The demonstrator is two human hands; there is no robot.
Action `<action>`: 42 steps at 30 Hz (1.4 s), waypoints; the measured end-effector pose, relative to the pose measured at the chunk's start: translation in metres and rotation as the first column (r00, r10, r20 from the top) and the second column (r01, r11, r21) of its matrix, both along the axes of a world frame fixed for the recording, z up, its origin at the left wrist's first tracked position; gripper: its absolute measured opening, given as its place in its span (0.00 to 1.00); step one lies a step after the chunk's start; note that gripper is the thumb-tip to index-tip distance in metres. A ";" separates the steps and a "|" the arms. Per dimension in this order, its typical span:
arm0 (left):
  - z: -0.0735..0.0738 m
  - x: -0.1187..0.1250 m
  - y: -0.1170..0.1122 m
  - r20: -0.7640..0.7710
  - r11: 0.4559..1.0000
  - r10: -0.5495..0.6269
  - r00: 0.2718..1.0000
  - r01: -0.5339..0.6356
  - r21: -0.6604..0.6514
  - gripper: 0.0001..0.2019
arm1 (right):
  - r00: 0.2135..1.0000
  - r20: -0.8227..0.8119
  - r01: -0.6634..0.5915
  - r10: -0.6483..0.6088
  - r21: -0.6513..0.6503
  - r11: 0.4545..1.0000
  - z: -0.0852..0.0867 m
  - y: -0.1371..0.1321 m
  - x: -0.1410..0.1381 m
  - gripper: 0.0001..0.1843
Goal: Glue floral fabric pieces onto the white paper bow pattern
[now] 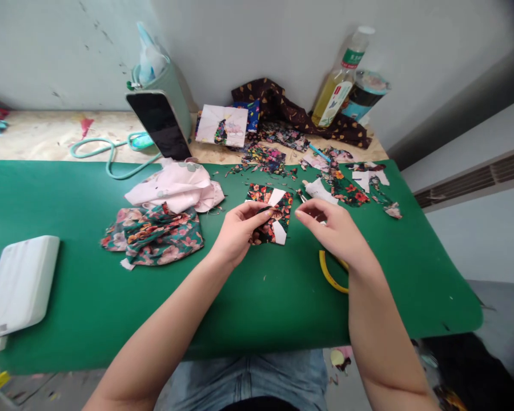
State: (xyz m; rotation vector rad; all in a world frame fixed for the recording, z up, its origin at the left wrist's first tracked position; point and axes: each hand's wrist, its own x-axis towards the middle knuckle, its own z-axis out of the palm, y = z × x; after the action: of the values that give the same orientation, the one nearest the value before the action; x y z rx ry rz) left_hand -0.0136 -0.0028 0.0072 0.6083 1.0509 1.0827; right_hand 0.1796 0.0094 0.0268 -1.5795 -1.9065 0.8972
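Fingers (L) [260, 218] pinch patchwork [279, 232]; grn tbl [257, 308], wall [257, 45] bhnd.

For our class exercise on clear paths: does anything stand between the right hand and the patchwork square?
Nothing visible does: only green tabletop shows between the right hand and the patchwork square. The yellow-handled scissors lie partly hidden by that hand.

Fabric square [270, 232] is showing red-orange florals on black, plus white patches. Crumpled cloth [167, 240] is carrying pink blossoms on green; bunched cloth [171, 189] is reading pale pink. Tabletop [240, 308] is presenting plain green, curved handle [326, 274] yellow. Rear cloth [269, 98] is displaying gold motifs on dark brown.
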 end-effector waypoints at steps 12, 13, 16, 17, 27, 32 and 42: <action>0.002 -0.001 -0.001 -0.027 0.999 0.002 1.000 -0.003 -0.035 0.19 | 0.715 0.631 0.312 -0.301 0.098 0.945 -0.038 -0.071 0.048 0.25; 0.002 -0.001 -0.001 -0.028 0.999 0.003 1.000 -0.004 -0.034 0.19 | 0.696 0.648 0.343 -0.310 0.080 0.936 -0.039 -0.070 0.048 0.25; 0.000 -0.002 0.000 -0.040 0.999 0.001 0.999 -0.002 -0.032 0.18 | 0.669 0.686 0.395 -0.287 0.000 0.919 -0.038 -0.064 0.047 0.25; 0.000 -0.002 0.001 -0.041 0.999 0.002 0.999 -0.003 -0.034 0.17 | 0.665 0.693 0.400 -0.278 -0.016 0.916 -0.037 -0.062 0.047 0.25; 0.003 -0.001 0.002 0.048 0.998 0.035 0.998 -0.032 -0.048 0.18 | 0.858 0.392 0.422 -0.332 -0.170 0.891 -0.033 -0.069 0.051 0.10; 0.000 -0.003 0.002 0.082 0.998 -0.015 0.997 0.021 -0.065 0.15 | 0.971 0.110 0.236 -0.213 -0.281 0.930 -0.025 -0.085 0.049 0.20; 0.009 -0.004 0.004 0.179 0.988 -0.020 0.984 0.047 -0.146 0.11 | 0.949 -0.313 -0.100 -0.041 -0.422 0.901 -0.009 -0.114 0.040 0.22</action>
State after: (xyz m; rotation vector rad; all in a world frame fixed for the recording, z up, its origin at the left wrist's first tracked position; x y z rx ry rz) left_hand -0.0178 0.0010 0.0158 0.3996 0.9536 0.9987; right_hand 0.2195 -0.1051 0.0182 -1.5246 -1.5764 1.5733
